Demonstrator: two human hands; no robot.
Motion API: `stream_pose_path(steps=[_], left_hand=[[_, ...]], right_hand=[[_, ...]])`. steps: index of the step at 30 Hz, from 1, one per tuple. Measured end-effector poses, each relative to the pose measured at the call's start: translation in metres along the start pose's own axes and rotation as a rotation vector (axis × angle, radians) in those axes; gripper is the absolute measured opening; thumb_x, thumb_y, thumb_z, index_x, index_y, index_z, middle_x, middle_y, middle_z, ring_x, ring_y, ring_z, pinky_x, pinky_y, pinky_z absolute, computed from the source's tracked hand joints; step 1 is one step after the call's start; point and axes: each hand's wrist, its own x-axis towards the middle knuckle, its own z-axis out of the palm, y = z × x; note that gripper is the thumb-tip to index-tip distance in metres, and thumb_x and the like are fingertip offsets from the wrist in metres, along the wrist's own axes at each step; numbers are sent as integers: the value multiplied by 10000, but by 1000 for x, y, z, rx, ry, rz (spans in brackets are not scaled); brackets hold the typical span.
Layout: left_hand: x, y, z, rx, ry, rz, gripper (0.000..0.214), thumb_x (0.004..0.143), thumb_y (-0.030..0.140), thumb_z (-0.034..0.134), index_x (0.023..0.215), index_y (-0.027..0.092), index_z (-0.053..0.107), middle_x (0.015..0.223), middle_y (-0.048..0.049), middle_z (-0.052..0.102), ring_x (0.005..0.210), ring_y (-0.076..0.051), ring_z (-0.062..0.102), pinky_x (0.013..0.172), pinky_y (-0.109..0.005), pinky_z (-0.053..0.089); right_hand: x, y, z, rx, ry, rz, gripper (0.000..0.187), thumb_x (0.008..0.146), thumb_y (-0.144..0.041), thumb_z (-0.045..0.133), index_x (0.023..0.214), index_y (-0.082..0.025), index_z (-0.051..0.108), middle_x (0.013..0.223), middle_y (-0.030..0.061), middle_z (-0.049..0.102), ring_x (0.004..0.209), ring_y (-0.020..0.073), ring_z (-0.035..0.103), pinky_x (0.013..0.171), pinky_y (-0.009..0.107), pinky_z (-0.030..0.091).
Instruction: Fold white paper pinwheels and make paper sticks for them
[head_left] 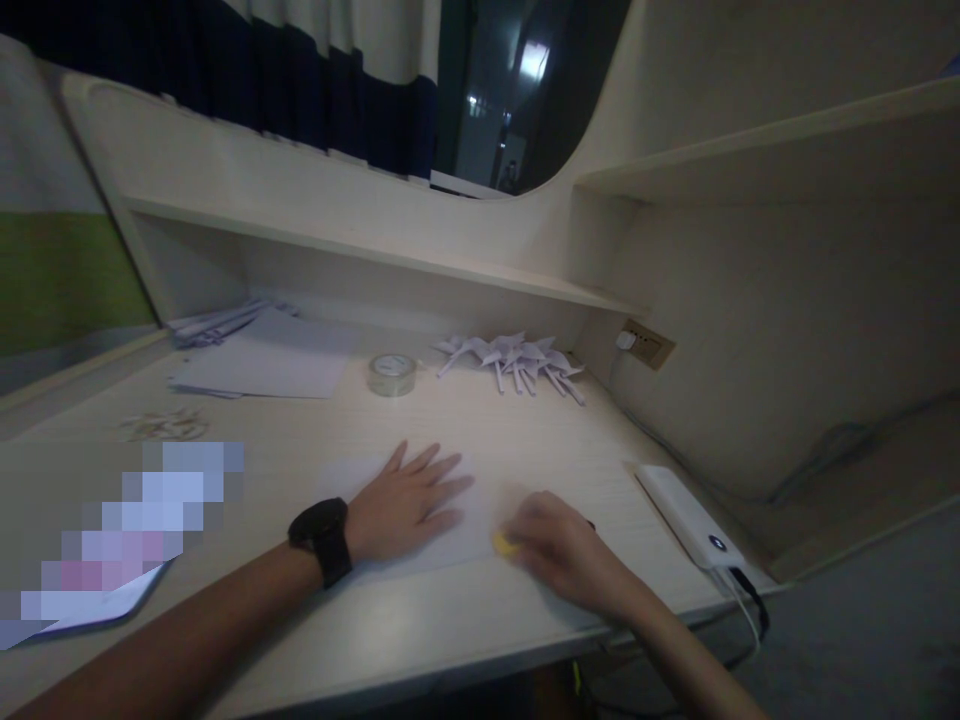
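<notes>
My left hand lies flat with its fingers spread on a sheet of white paper. A black watch is on that wrist. Beside the sheet's right edge, my right hand is closed around a small yellow object. Motion blur and the fingers hide most of this object, so its kind is unclear. A small dark tip shows at the far side of the right hand. Behind the hands stands a roll of clear tape, with several folded paper pinwheels to its right.
A stack of white paper lies at the back left, near a small pile of thin scraps. A blurred-out screen device is at the front left. At the right edge is a white power bank with cables; a wall socket is behind.
</notes>
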Motion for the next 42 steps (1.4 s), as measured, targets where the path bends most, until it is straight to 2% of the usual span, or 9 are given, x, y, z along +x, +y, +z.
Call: stream_pose_path(steps=[9,18,26,36,42], left_hand=[[0,-1,0,2,-14,-7,517,920,585,287,1390,381,354,1502,-37,298,1377,-339,210,1059,-625,56],[-1,4,-5,27,-20,-1,520,929,581,253,1403,382,327,1510,-21,280,1384,-333,190,1066,-618,58],[-1,3,-3,27,-14,30,515,929,576,265,1400,381,332,1507,-9,289,1386,-319,187,1077,-597,31],[-1,3,-3,36,-9,42,514,928,577,257,1399,385,329,1508,-9,286,1383,-329,195,1067,-616,40],[-4,0,-6,13,-5,55,501,927,574,276,1387,392,349,1502,-5,299,1379,-324,212,1072,-610,43]], right_hand=[[3,-2,4,76,23,-31,185,852,-240,588,1021,-199,650,971,69,572,921,198,517,804,319,421],[5,-2,6,73,26,-125,182,913,-281,506,968,-190,653,919,75,579,890,197,516,770,320,412],[8,9,8,70,2,-170,211,913,-318,508,965,-192,669,892,75,583,857,194,519,732,310,414],[9,8,5,58,-17,-171,215,901,-314,530,1023,-205,669,944,78,597,897,195,535,777,307,423],[5,13,0,101,-75,-200,213,904,-316,530,1029,-223,675,944,71,605,913,194,532,810,319,417]])
